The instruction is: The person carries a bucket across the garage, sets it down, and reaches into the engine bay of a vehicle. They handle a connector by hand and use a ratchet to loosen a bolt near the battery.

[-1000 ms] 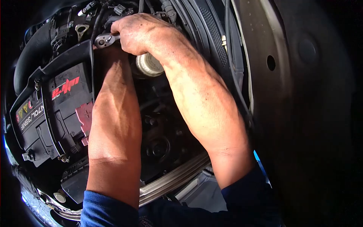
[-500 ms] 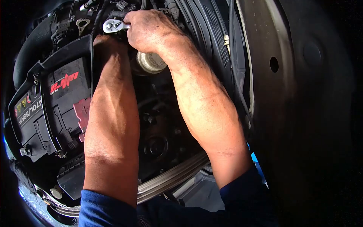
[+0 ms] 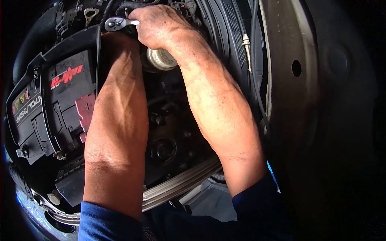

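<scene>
My right hand (image 3: 159,25) is closed round the handle of a silver ratchet wrench (image 3: 116,24), whose round head sticks out to the left of the fist. Below and left of the ratchet head, my left hand (image 3: 116,40) reaches down into shadow beside the battery; its fingers are hidden. A round pale cap (image 3: 162,59) shows between the two forearms, just under my right wrist.
A black battery (image 3: 66,92) with a red terminal cover (image 3: 85,110) lies left of my left forearm. Hoses and brackets fill the top. A metal bar (image 3: 183,184) crosses below, and a dark panel (image 3: 295,100) stands at the right.
The view has shifted slightly. The ratchet head and my right hand appear a little higher in the frame, with the ratchet head also slightly further left. The grip is unchanged.
</scene>
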The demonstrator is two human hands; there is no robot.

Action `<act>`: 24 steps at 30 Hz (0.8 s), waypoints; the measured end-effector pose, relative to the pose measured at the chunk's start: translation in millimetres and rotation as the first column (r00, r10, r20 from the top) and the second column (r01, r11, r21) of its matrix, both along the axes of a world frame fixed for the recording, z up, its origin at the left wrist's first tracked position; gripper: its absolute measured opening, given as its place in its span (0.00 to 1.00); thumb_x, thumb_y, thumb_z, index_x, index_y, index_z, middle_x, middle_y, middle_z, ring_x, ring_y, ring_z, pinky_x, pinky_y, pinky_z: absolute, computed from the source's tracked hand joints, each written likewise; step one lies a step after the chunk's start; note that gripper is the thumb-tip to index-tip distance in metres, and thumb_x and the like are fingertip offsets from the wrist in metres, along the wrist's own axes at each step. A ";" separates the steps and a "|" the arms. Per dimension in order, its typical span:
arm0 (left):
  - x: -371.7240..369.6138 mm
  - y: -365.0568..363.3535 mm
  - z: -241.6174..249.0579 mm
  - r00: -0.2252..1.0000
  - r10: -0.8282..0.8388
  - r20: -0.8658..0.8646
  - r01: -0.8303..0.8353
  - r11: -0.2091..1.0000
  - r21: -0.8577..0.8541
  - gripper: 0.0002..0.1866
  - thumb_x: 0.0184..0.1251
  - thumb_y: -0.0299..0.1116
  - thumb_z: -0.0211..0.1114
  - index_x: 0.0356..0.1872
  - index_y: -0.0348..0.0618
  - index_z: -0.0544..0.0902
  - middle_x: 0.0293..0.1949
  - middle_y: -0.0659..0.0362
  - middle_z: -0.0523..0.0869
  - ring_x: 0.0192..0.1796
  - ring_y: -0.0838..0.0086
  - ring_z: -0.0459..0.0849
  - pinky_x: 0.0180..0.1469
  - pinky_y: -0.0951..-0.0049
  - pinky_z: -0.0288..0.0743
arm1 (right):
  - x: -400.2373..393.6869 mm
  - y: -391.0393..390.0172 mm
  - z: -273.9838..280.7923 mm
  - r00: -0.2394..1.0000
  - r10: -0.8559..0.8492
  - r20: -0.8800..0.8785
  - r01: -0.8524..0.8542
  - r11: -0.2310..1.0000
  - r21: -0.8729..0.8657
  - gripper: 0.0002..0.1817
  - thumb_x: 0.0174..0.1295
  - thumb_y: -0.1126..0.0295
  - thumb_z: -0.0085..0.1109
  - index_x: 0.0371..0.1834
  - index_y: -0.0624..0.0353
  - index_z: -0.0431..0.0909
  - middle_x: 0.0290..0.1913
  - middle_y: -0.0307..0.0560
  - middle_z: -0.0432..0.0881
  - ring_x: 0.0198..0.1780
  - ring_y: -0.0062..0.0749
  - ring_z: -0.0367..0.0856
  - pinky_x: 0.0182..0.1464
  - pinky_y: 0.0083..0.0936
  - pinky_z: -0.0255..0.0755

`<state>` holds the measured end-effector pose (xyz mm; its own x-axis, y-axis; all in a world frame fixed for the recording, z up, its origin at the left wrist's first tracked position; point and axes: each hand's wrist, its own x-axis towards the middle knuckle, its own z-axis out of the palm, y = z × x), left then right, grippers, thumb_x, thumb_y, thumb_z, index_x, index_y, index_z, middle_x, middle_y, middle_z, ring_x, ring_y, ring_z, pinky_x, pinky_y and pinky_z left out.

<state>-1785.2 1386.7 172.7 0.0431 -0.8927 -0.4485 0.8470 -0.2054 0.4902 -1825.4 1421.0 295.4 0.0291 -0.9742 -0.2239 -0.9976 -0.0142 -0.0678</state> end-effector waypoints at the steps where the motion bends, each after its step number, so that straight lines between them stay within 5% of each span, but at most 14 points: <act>1: -0.5 0.2 0.2 1.000 0.003 -0.010 -0.003 1.000 -0.007 0.29 0.61 0.57 0.51 0.52 0.44 0.76 0.48 0.54 0.81 0.50 0.62 0.77 0.54 0.61 0.70 | 0.8 0.1 -0.4 1.000 0.008 0.007 -0.008 1.000 0.014 0.18 0.55 0.72 0.54 0.51 0.46 0.78 0.51 0.47 0.80 0.54 0.43 0.78 0.55 0.37 0.72; 10: -1.5 4.6 4.1 0.991 0.011 -0.131 -0.016 0.999 -0.040 0.29 0.60 0.58 0.51 0.52 0.44 0.76 0.48 0.54 0.81 0.50 0.62 0.77 0.54 0.61 0.70 | 17.3 -1.4 4.3 0.998 0.042 0.048 -0.046 0.995 0.085 0.18 0.61 0.68 0.48 0.54 0.47 0.76 0.53 0.50 0.78 0.56 0.44 0.75 0.58 0.36 0.69; 12: -0.7 5.0 4.5 0.988 0.010 -0.152 -0.018 0.999 -0.050 0.30 0.60 0.58 0.51 0.52 0.44 0.76 0.48 0.54 0.81 0.50 0.62 0.77 0.54 0.61 0.70 | 20.5 5.8 28.4 0.997 0.062 0.042 -0.067 0.989 0.131 0.13 0.60 0.68 0.45 0.41 0.56 0.79 0.48 0.63 0.77 0.53 0.49 0.77 0.52 0.40 0.70; 16: -1.3 6.3 6.1 0.981 0.010 -0.192 -0.022 0.998 -0.061 0.30 0.60 0.58 0.51 0.52 0.44 0.76 0.48 0.54 0.81 0.50 0.62 0.77 0.54 0.60 0.70 | 21.0 3.6 21.1 0.997 0.080 -0.020 -0.077 0.991 0.108 0.12 0.58 0.73 0.45 0.40 0.57 0.79 0.46 0.62 0.78 0.50 0.51 0.78 0.49 0.39 0.72; 24: -0.7 8.2 9.7 0.965 0.004 -0.262 -0.027 0.996 -0.086 0.30 0.60 0.59 0.51 0.52 0.45 0.75 0.48 0.54 0.80 0.50 0.62 0.77 0.54 0.60 0.70 | 7.1 2.3 9.3 0.986 0.106 0.132 -0.106 0.994 -0.009 0.11 0.57 0.73 0.46 0.38 0.58 0.79 0.42 0.61 0.79 0.47 0.54 0.78 0.47 0.41 0.73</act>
